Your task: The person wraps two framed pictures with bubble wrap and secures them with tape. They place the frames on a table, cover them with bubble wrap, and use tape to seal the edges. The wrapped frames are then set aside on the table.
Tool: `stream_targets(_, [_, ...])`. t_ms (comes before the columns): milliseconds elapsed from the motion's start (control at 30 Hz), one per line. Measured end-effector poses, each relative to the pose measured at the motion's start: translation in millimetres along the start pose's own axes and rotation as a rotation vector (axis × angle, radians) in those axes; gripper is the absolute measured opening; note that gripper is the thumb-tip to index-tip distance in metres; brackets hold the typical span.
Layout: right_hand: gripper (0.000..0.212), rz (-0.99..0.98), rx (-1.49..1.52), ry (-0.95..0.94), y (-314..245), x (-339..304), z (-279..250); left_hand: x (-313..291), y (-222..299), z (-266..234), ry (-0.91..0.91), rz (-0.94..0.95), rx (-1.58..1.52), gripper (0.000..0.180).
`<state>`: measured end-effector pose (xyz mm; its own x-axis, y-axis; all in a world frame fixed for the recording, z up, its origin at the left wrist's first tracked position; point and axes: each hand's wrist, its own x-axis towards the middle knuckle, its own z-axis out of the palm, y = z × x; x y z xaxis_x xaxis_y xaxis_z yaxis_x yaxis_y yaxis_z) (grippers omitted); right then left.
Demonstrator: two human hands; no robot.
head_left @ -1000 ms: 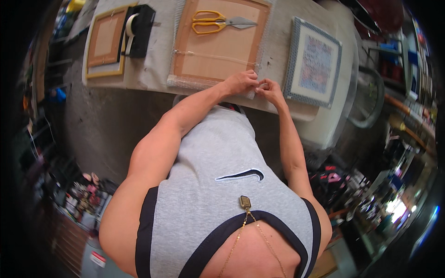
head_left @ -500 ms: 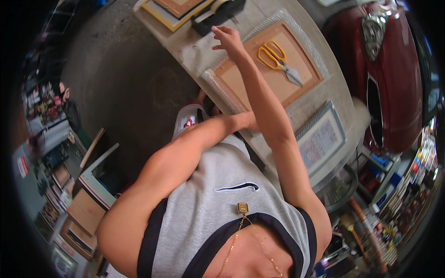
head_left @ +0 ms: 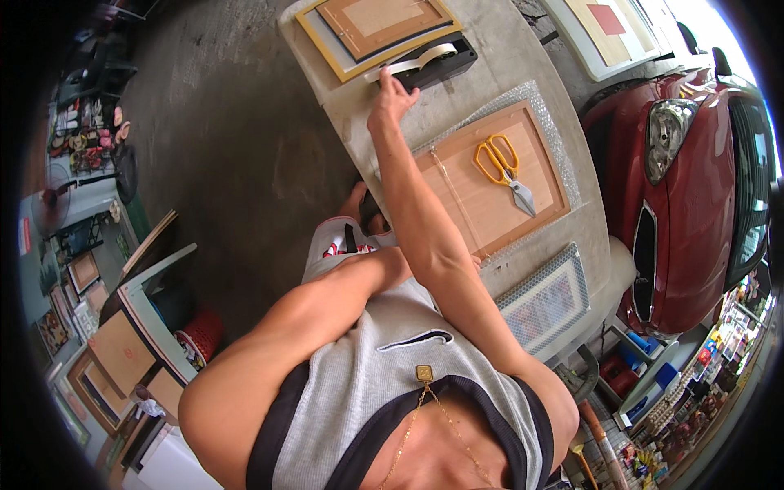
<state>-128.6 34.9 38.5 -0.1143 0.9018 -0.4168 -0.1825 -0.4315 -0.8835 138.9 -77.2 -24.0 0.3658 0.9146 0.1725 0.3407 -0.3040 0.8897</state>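
Note:
My right hand reaches to the far side of the table, at the front of a black tape dispenser. Thumb and forefinger are pinched at the loose end of the tape coming off its roll. Below, a wooden picture frame lies back side up on bubble wrap, a cord across it. Yellow-handled scissors rest on its backing. My left arm crosses beneath the right forearm; only some fingertips of my left hand show at the frame's near edge.
Stacked frames, one gold-edged, lie at the table's far end. A bubble-wrapped picture lies at the near right on the table. A red car stands right of it. Frames and boards lean at the lower left.
My right hand has come down to the tape end, and its spread thumb and forefinger have closed together. The view has shifted, showing more of the dispenser and the car.

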Motion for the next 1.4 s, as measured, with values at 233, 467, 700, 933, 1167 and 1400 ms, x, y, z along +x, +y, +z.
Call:
stream_targets(233, [0.028, -0.095, -0.544, -0.02, 1, 0, -19, -6, -2, -1, -0.1, 0.029, -0.035, 0.016])
stream_targets(467, [0.022, -0.12, -1.043, -0.469, -42, 10, -87, 11, -6, 21, -0.29, 0.217, -0.4, 0.018])
stream_targets(700, [0.019, -0.318, -0.392, 0.398, -82, -66, -325, 47, -21, 17, -0.161, 0.664, -0.101, 0.007])
stream_targets(933, [0.012, 0.032, 0.334, 1.127, 22, -217, -356, 69, -3, -18, -0.555, 0.53, -0.135, 0.004])
stream_targets(1167, [0.011, -0.057, 0.408, 1.158, 47, -200, -322, 75, 6, -22, -0.608, 0.519, -0.07, 0.005])
stream_targets(1400, [0.017, -0.101, 0.236, 1.291, 53, -183, -323, 76, 5, -22, -0.606, 0.5, -0.077, 0.004])
